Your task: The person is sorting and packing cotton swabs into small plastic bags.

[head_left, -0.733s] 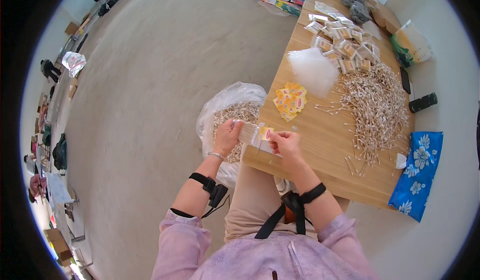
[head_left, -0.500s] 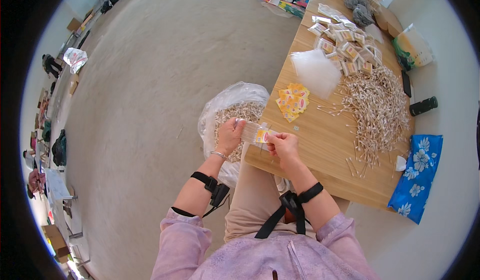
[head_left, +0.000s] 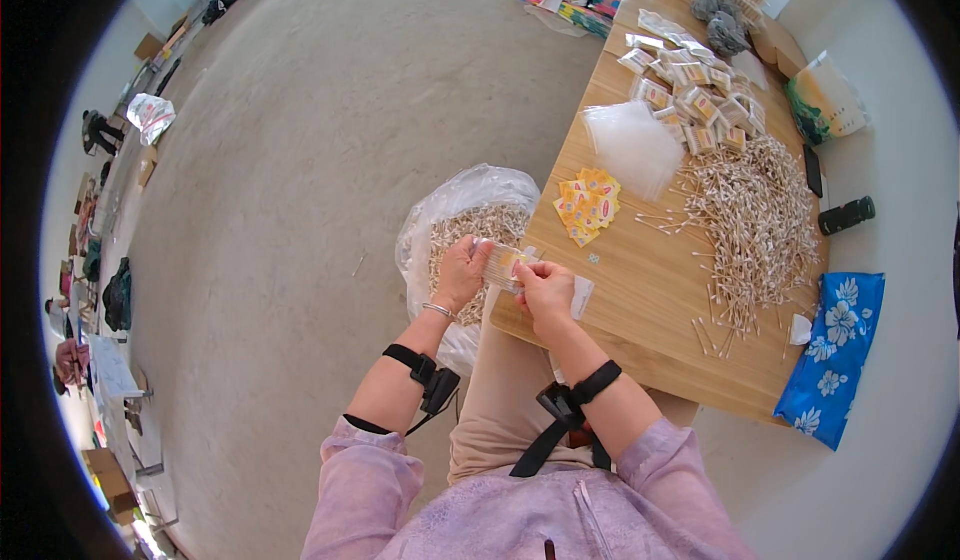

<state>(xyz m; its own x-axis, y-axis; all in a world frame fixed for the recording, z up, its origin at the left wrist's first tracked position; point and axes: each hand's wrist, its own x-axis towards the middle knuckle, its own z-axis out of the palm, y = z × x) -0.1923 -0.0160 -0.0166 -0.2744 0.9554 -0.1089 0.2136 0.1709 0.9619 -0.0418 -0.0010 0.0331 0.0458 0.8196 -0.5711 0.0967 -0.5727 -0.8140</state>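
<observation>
My left hand (head_left: 460,278) is closed around the end of a small clear packet of cotton swabs (head_left: 496,266), over the table's near left corner. My right hand (head_left: 547,292) pinches the packet's other end, where a yellow card shows inside the plastic. Part of the packet is hidden by my fingers. Just beyond my right hand, several yellow printed cards (head_left: 586,206) lie in a loose pile. Below my left hand a large clear plastic bag (head_left: 425,210) stands on the floor, full of loose cotton swabs (head_left: 478,225).
The wooden table (head_left: 640,290) carries a heap of cotton swabs (head_left: 755,220), a stack of clear bags (head_left: 632,145) and several filled packets (head_left: 690,90). Along the wall side are a dark green cylinder (head_left: 847,216), a phone (head_left: 812,170) and a blue flowered bag (head_left: 832,360).
My right hand has moved left along the packet, closer to my left hand, and now covers part of the yellow card. My left hand has stayed in place.
</observation>
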